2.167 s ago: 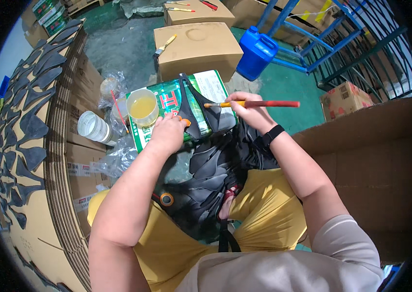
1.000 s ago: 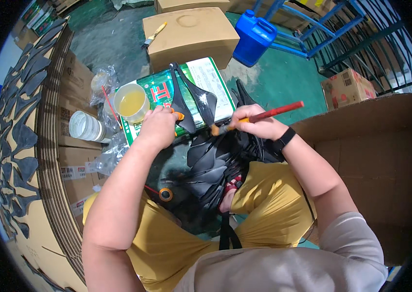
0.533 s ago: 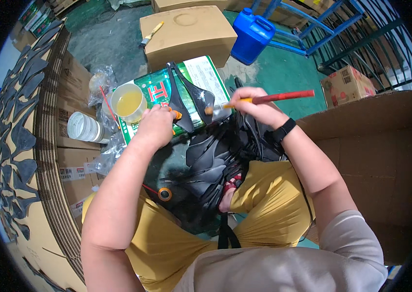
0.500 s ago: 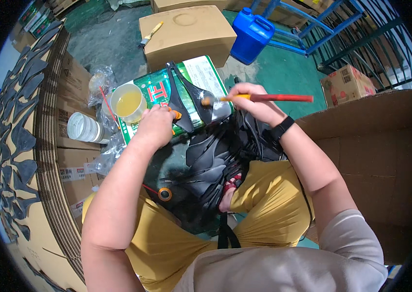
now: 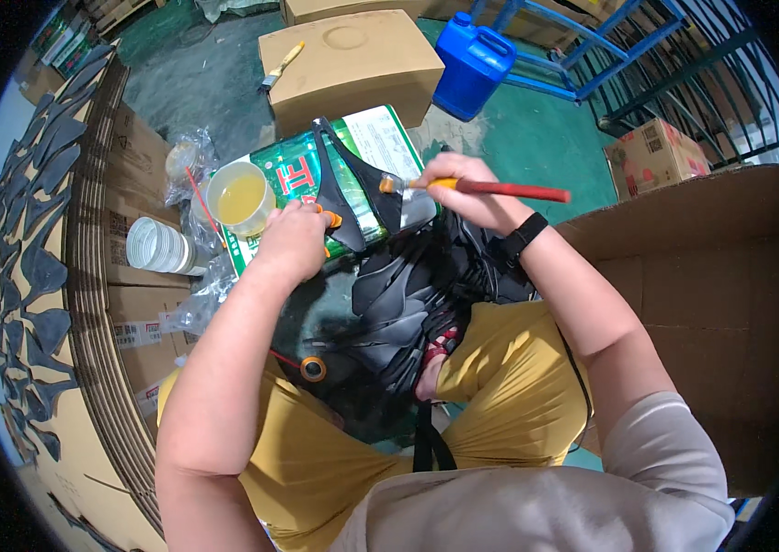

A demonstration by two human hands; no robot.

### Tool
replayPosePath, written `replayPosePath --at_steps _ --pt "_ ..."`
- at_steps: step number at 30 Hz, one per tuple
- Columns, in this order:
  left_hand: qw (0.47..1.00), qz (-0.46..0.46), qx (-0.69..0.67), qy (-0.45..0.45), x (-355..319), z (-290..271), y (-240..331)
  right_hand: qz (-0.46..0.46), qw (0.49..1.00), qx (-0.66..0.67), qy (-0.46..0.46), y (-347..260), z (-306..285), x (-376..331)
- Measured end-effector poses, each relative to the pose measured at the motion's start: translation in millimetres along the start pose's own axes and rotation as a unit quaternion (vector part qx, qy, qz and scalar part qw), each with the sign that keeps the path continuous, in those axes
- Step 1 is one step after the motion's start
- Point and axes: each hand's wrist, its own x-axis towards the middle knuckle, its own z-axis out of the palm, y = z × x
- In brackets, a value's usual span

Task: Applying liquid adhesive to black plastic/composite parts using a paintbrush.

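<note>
Green concrete floor, cartons around. Left hand [image 5: 293, 244] pinched a thin black V-shaped piece [image 5: 352, 198] flat on a green tin; right hand [image 5: 467, 189] gripped a red-handled brush [image 5: 490, 189]. Piece looked light, floppy; best held near its edge.

Left hand [image 5: 293, 241] fingers curled, right hand [image 5: 470, 189] gripping

Grey short sleeves, yellow apron [image 5: 500, 386], black wristband [image 5: 525, 235]

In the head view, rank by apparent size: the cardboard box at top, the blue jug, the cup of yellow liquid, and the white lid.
1. Cardboard box, clearly largest.
2. Blue jug.
3. Cup of yellow liquid and white lid: they look about alike, so I won't rank them.
The box and jug lie farther away, so their true sizes may be larger.
</note>
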Motion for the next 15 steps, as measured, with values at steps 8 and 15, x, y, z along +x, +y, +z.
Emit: replayPosePath --at_steps 8,15 --pt "1.0 -0.004 -0.025 -0.014 2 2 -3 0.044 0.999 0.01 0.01 2 -13 2" --pt "1.0 0.0 -0.011 -0.012 0 -1 1 -0.002 0.999 -0.05 -0.012 13 -12 5"
